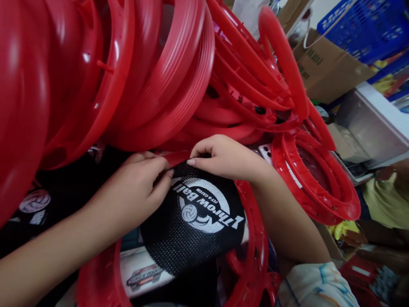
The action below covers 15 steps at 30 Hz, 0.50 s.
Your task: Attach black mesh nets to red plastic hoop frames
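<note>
A round black mesh fabric piece (188,238) with white "Throw Ball" print lies over a red plastic ring (257,238). My left hand (143,177) pinches the upper left part of the fabric's edge between thumb and fingers. Close by on the right, my right hand (219,158) has thumb and forefinger closed on the same edge, near the ring's far rim. Under the fabric, a white printed sheet (143,270) shows inside the ring.
Large red rings (172,81) are heaped ahead and to the left. More black printed fabric (64,187) lies at left. Two stacked red rings (319,179) rest at right, near a cardboard box (329,68), a blue basket (367,30) and a translucent bin (373,119).
</note>
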Each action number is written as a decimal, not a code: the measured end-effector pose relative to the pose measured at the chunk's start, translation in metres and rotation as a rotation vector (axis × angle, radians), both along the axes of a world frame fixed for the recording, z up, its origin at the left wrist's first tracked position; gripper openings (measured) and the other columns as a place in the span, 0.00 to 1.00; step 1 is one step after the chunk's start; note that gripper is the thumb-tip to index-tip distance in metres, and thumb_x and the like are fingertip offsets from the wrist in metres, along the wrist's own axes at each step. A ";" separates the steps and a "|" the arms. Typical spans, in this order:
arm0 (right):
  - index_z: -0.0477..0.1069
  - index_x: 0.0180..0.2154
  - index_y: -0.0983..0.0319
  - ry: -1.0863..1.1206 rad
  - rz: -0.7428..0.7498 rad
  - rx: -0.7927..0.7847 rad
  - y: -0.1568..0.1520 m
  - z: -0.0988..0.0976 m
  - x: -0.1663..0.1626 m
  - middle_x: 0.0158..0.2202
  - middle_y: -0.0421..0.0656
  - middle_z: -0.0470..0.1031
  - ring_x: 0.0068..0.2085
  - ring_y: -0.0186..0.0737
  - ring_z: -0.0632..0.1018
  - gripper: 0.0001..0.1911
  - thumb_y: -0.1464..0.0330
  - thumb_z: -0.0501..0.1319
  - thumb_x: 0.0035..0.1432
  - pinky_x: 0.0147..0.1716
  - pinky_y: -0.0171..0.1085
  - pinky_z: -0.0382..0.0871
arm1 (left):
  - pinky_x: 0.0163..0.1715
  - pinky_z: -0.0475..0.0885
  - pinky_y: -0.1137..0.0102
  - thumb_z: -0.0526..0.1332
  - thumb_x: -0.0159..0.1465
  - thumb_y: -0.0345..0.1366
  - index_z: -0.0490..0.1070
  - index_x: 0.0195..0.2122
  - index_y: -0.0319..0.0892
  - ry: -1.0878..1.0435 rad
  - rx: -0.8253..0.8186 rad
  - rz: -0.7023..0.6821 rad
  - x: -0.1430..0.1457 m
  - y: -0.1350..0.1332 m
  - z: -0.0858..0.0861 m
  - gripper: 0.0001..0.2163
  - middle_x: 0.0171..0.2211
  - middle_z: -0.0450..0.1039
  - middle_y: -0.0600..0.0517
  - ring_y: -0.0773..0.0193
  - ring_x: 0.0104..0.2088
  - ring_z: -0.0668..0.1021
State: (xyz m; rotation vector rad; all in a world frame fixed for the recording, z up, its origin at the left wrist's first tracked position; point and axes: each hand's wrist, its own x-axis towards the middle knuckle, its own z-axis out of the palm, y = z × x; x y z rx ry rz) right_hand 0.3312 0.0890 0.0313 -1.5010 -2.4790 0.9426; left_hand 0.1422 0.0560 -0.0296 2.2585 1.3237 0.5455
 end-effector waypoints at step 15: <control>0.75 0.27 0.66 0.193 -0.167 0.101 0.005 -0.042 0.003 0.26 0.38 0.75 0.29 0.30 0.73 0.04 0.72 0.64 0.53 0.31 0.30 0.62 | 0.36 0.60 0.60 0.48 0.64 0.38 0.59 0.21 0.45 0.073 -0.001 0.079 0.003 -0.002 -0.012 0.14 0.25 0.66 0.50 0.57 0.31 0.66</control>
